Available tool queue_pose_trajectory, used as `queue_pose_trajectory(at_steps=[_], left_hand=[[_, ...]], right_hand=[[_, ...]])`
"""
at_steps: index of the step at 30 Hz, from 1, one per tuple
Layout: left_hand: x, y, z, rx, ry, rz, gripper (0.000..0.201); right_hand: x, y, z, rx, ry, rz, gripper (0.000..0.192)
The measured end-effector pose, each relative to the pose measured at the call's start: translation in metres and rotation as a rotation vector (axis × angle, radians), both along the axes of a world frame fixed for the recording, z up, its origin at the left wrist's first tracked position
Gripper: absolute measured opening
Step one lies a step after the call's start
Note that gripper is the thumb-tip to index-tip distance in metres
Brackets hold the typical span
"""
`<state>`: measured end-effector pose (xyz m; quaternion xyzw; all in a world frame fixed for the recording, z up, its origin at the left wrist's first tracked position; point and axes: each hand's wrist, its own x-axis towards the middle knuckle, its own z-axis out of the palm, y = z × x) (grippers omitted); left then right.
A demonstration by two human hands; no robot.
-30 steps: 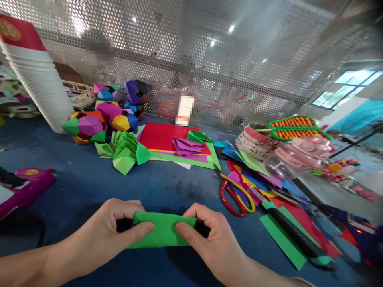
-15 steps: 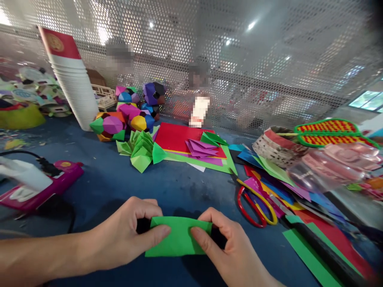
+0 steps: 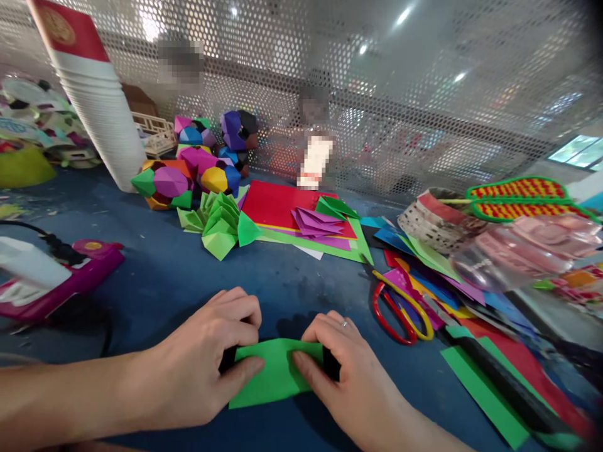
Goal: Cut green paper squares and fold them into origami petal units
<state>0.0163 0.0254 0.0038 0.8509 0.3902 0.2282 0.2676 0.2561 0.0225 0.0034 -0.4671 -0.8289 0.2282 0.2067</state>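
Observation:
A green piece of paper [image 3: 277,370] is stretched between my two hands, just above the blue tabletop. My left hand [image 3: 211,351] pinches its left end, thumb on the near face and fingers behind. At the right end my right hand [image 3: 343,370] does the same, with a ring on one finger. Both hands' fingertips are partly hidden behind the paper. Right of my right hand lie scissors [image 3: 404,314] with red and yellow handles. Beyond the hands sit folded light-green paper pieces [image 3: 220,220] and folded purple pieces [image 3: 316,223].
A red paper stack [image 3: 282,204], colourful paper balls [image 3: 172,182] and leaning paper cups [image 3: 92,100] line the back. At left is a purple power strip [image 3: 97,263]. On the right are a black-handled knife [image 3: 499,370], coloured sheets, a basket [image 3: 428,220] and clear plastic packaging [image 3: 499,257].
The hands still hold the green paper. My right hand has shifted slightly left and inward, and the paper bends a little more. The view has tilted slightly downward.

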Motion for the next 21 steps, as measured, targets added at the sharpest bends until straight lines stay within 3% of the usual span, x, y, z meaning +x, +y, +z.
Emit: queue_pose_trajectory(at_steps=[7, 12, 16, 18, 21], left_hand=[[-0.006, 0.005, -0.003, 0.143, 0.109, 0.020, 0.027], [-0.008, 0.004, -0.001, 0.289, 0.143, 0.040, 0.019], [-0.005, -0.001, 0.006, 0.339, 0.106, -0.183, 0.029], [-0.005, -0.002, 0.011, 0.245, 0.094, -0.324, 0.037], [-0.005, 0.001, 0.014, 0.113, 0.067, -0.410, 0.042]], right_hand=[[0.001, 0.000, -0.005, 0.012, -0.013, 0.020, 0.022], [0.001, 0.001, -0.005, -0.001, -0.002, 0.028, 0.020], [0.001, 0.000, -0.003, -0.031, -0.011, 0.028, 0.020], [0.001, 0.000, -0.002, -0.036, -0.019, 0.022, 0.021], [0.001, 0.000, -0.001, -0.047, -0.011, 0.019, 0.020]])
